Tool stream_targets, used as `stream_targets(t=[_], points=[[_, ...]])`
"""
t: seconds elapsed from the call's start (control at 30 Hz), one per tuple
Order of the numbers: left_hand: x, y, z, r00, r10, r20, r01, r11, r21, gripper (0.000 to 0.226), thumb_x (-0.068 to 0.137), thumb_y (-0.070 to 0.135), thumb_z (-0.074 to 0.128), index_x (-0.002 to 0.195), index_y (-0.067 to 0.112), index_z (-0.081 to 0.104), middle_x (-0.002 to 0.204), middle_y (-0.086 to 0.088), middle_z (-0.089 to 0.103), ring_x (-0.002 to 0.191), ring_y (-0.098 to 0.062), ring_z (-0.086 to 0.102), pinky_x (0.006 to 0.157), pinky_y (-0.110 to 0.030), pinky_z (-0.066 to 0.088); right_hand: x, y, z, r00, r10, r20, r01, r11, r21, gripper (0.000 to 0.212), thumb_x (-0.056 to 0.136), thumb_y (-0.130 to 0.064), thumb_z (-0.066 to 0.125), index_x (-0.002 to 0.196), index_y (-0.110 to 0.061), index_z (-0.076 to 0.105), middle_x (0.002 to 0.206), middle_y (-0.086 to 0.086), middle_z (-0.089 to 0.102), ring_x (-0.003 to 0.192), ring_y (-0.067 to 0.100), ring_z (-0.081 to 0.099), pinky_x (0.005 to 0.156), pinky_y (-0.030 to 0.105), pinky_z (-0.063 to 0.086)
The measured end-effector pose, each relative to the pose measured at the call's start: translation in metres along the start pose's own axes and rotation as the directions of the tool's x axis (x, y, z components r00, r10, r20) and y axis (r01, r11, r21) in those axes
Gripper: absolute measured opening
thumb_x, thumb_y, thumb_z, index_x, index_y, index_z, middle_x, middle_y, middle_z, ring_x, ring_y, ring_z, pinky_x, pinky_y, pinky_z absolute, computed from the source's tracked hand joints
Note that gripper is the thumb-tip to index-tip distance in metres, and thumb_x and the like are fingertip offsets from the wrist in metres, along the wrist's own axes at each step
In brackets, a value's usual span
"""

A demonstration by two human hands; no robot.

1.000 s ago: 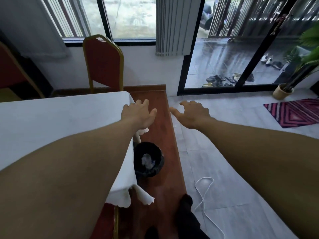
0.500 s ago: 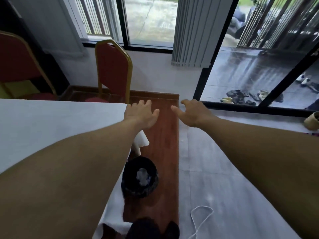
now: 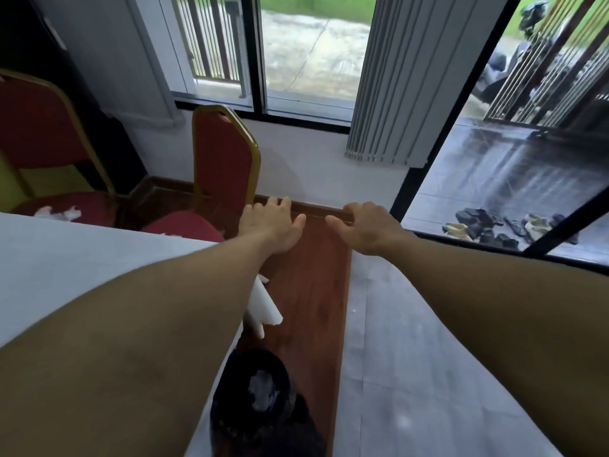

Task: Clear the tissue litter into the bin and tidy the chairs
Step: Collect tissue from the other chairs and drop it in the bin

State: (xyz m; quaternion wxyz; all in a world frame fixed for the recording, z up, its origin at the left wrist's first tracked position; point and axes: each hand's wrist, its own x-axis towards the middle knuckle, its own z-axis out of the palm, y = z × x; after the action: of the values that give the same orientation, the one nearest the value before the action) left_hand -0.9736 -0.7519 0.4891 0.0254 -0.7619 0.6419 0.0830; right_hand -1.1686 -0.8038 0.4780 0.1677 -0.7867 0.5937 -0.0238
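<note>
Both my arms reach forward over the table corner. My left hand (image 3: 272, 225) is open, palm down, just right of a red chair (image 3: 224, 166) with a gold frame. My right hand (image 3: 365, 227) is open too, a short way to the right, holding nothing. A second red chair (image 3: 43, 127) stands at the far left, with white tissue litter (image 3: 57, 213) on its seat. A black bin (image 3: 257, 400) with white tissue inside sits on the brown floor strip below my left forearm.
The table with a white cloth (image 3: 82, 258) fills the left. A brown wooden strip (image 3: 309, 291) runs to the wall under the window. Grey floor (image 3: 412, 374) lies to the right. Vertical blinds (image 3: 395, 94) hang ahead, and shoes (image 3: 494, 225) lie outside the glass door.
The view has moved forward and tilted up; both hands have advanced toward the nearer red chair. The bin has slid down the frame, and the far left chair with tissue came into view.
</note>
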Motion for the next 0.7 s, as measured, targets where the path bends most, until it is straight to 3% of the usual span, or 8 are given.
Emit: stream_targets(t=[0.27,0.7], points=[[0.107,-0.030,-0.035,0.999,-0.051,-0.018,0.051,0.999,0.004,0.063,0.099,0.056,0.027,0.149,0.019,0.035,0.147,-0.012,0.045,0.127,-0.036,0.049,0.103,-0.048,0.034,0.117,-0.025,-0.033,0.997,-0.068,0.022,0.068,0.997,-0.025,0.080,0.089,-0.076,0.033,0.148,-0.022,0.041,0.147,0.012,0.046,0.134,0.032,0.044,0.107,0.050,0.041],[0.234,-0.080,-0.058,0.973,-0.228,-0.042,0.227,0.973,-0.037,0.066,0.099,0.057,0.027,0.153,0.019,0.030,0.149,-0.012,0.043,0.131,-0.035,0.047,0.106,-0.049,0.033,0.290,-0.079,-0.049,0.968,-0.242,0.061,0.245,0.968,-0.052,0.082,0.089,-0.077,0.031,0.150,-0.022,0.038,0.149,0.011,0.045,0.134,0.032,0.045,0.107,0.052,0.041]])
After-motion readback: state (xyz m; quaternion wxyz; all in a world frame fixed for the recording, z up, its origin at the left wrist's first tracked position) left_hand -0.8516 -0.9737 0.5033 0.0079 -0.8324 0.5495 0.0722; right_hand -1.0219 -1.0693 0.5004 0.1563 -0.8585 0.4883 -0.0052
